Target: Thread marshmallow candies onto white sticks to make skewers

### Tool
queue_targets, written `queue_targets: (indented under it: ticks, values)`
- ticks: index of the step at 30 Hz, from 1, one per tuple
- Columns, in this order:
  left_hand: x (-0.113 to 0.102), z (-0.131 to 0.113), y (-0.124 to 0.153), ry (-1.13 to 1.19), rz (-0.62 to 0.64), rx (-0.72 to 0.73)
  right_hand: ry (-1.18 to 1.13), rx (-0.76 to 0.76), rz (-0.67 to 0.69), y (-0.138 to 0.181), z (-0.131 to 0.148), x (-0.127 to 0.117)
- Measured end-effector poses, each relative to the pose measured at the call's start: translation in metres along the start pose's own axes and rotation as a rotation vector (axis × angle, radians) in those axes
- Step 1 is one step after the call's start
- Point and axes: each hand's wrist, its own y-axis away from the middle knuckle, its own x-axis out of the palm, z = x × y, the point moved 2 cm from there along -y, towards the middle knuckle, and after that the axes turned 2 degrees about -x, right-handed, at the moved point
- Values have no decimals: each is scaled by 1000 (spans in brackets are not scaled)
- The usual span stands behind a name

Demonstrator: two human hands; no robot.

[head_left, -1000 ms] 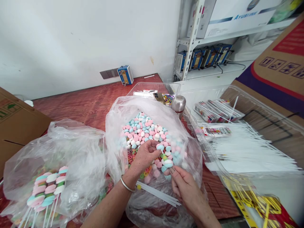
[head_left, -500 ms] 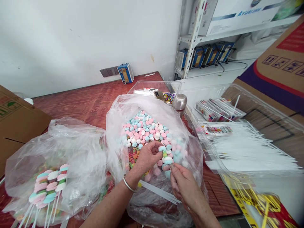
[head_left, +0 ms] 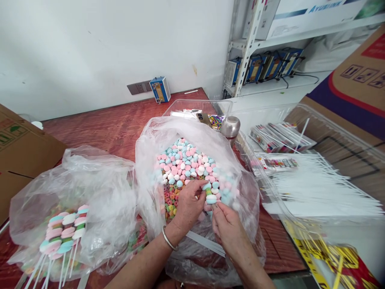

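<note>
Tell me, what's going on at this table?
A person is handling a small stack of pastel and green pieces. The left hand has its fingers at the top blue piece, while the right hand pinches just below the bottom one. Under them, an open plastic bag shows loose pink, blue and white pieces and colourful little rings. To the left lie several stacks on white sticks; many bare sticks lie to the right.

held candy stack [head_left: 208, 192]: 1 | bangle [head_left: 167, 240]: 1 | metal flask [head_left: 230, 127]: 1 | phone [head_left: 205, 119]: 1
</note>
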Motion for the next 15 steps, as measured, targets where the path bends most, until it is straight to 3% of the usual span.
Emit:
queue_targets:
  ticks: [4,7,12,15]
  values:
    - [-2,-5,1,173,56,-20,51,-51,-4,0,-4,1]
    - [-3,-9,5,397,114,-66,125,-146,-79,0,-8,-4]
    - [0,-13,5,1008,76,-414,270,-239,-84,4,-11,-12]
    - [5,-19,-1,1236,177,-571,361,-295,-51,7,-5,-11]
